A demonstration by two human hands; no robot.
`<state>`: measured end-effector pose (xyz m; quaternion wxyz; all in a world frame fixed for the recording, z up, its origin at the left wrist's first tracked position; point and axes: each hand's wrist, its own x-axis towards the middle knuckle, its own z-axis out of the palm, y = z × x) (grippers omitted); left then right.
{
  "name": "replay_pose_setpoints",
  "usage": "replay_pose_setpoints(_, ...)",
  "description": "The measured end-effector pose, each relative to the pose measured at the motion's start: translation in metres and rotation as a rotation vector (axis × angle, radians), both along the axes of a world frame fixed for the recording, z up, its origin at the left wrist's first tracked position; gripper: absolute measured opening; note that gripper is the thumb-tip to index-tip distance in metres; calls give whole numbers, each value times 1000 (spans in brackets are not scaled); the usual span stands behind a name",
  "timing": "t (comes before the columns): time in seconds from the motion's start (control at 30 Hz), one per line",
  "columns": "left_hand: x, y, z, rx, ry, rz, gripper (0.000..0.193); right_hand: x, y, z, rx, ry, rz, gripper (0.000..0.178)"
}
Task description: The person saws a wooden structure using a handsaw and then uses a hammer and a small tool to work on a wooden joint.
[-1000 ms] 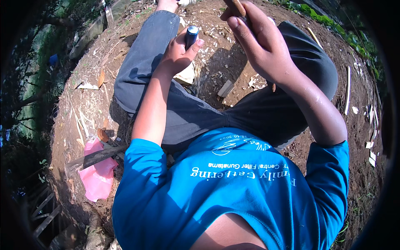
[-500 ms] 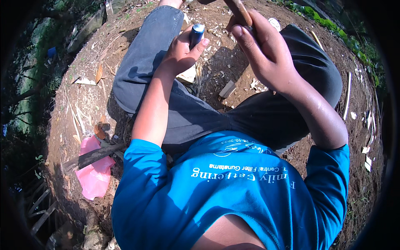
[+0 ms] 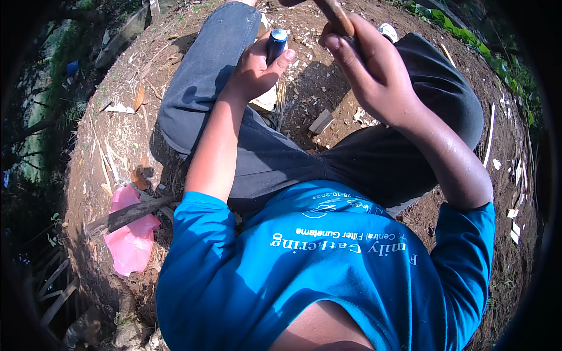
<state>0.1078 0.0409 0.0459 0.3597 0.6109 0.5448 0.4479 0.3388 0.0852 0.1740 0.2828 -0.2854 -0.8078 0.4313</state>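
Note:
My left hand (image 3: 256, 71) is closed around a blue cylindrical tool handle (image 3: 275, 48) with a shiny metal cap on its upper end. Its lower end is hidden by the hand, so I cannot tell what kind of tool it is. To the right and a little higher, my right hand (image 3: 377, 73) grips a brown wooden handle (image 3: 335, 16). That handle runs up and left toward a dark piece cut off by the top edge. The two held things are apart. Below my left hand lies a pale piece of wood (image 3: 266, 100), partly covered.
My legs in dark trousers (image 3: 199, 111) are bent around a patch of soil strewn with wood chips. A small wood block (image 3: 321, 121) lies between them. On the left, a dark stick (image 3: 126, 217) crosses a pink plastic bag (image 3: 130, 251). Green plants (image 3: 448, 26) border the far right.

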Motion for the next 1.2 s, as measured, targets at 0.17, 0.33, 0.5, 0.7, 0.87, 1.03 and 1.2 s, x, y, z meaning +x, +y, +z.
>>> replay_pose_setpoints(0.17, -5, -1, -7, 12, -16, 28, 29, -5, 1, 1, 24, 60, -22, 24)
replay_pose_setpoints(0.33, -8, -2, -7, -102, -35, 37, 31, -8, 10, -1, -19, -302, 68, 23)
replay_pose_setpoints(0.5, -2, -1, 0, -49, -49, 45, 30, -9, 9, 2, 59, 6, -16, 22)
replay_pose_setpoints(0.7, -1, -7, 0, -53, -66, 37, 28, -10, 9, 10, -35, 28, -55, 22)
replay_pose_setpoints(0.87, -12, -9, -8, 39, -15, 34, 26, -19, 10, 17, -59, -225, 5, 23)
replay_pose_setpoints(1.03, -4, -1, -4, -35, -101, 34, 26, -10, 16, 1, 77, -359, 120, 24)
replay_pose_setpoints(1.2, -3, -5, -4, -34, -89, 6, 29, -13, 7, 13, -18, -69, 7, 25)
